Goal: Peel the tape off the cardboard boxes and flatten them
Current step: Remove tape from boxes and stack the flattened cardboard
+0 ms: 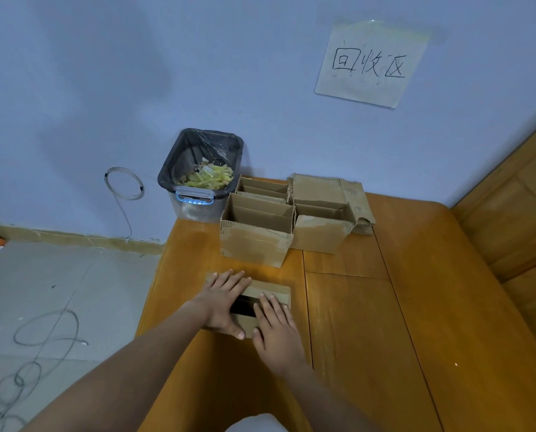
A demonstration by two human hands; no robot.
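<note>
Now both hands press a cardboard box (270, 296) flat on the table (369, 322).
Left hand (224, 299) and right hand (276, 325) lie spread, fingers straight; behind the box stand open boxes (256, 238), beyond them a bin (199, 169) holding tape scraps.

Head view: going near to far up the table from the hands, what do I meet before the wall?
Right hand and left hand pressing the flattened box → nearest open box → open box behind it → bin lined with a black bag.
</note>
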